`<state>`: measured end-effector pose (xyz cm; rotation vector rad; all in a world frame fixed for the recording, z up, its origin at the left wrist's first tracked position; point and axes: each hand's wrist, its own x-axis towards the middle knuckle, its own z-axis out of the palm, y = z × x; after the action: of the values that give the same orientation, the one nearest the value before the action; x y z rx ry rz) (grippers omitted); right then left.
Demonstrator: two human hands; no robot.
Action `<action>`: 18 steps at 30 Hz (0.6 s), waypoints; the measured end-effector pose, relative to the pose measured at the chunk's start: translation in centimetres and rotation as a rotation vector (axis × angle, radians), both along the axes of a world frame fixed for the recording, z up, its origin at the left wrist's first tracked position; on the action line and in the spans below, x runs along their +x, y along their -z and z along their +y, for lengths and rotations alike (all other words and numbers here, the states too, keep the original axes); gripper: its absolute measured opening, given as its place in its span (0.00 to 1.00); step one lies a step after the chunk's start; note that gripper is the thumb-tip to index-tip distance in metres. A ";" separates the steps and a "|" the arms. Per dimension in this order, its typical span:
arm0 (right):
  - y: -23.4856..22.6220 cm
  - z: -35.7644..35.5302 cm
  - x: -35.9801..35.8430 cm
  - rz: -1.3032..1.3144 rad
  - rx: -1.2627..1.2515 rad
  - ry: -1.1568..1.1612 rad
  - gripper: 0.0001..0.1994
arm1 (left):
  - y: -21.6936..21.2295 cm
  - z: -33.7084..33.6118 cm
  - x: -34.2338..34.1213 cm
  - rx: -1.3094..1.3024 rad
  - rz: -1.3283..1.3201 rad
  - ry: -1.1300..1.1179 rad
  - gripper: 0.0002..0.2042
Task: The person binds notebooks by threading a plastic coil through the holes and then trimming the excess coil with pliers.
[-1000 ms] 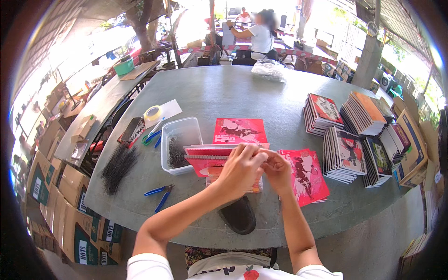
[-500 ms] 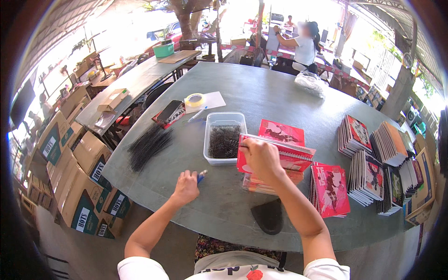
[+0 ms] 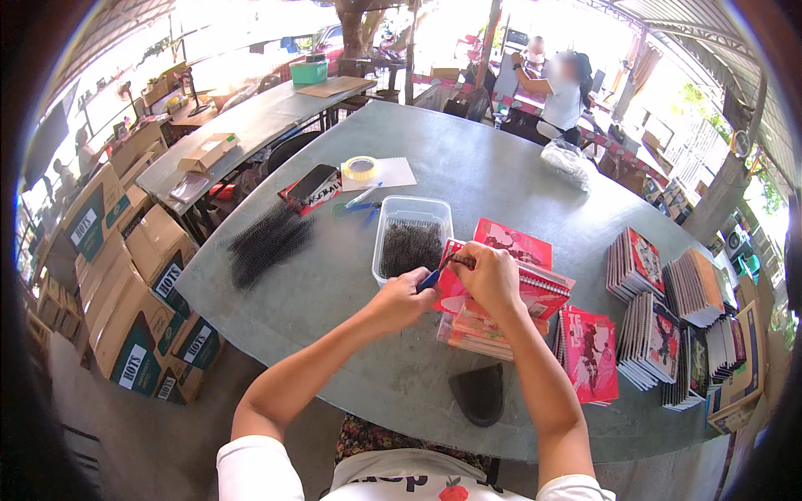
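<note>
My left hand is closed around a blue-handled tool, its dark tip meeting the left end of a notebook's spiral edge. The tool's exact kind is too small to tell. My right hand pinches that red spiral notebook at the same end, its fingers hiding part of the coil. Beneath lies a stack of notebooks. Just behind my hands, a clear plastic tub holds many short black coils. Another red notebook lies behind the held one.
Long black coils lie at left, near a phone, tape roll and pens. Notebook piles fill the right. A dark rounded pad sits near the front edge. Cartons stand left; a person works beyond.
My left hand has moved right and up with the blue-handled tool, from the bare table to the notebook's coil end. My right hand has shifted slightly and still grips the notebook.
</note>
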<state>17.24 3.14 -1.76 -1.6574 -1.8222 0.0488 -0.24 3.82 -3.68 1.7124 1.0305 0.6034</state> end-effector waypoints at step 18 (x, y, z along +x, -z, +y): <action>-2.0 0.1 0.8 0.128 -0.160 -0.107 0.09 | 0.8 2.0 -0.4 0.297 0.196 -0.041 0.10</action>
<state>18.02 3.28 0.24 -1.6222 -1.8476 0.3481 -0.64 5.78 -4.48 2.0464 1.1597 0.6494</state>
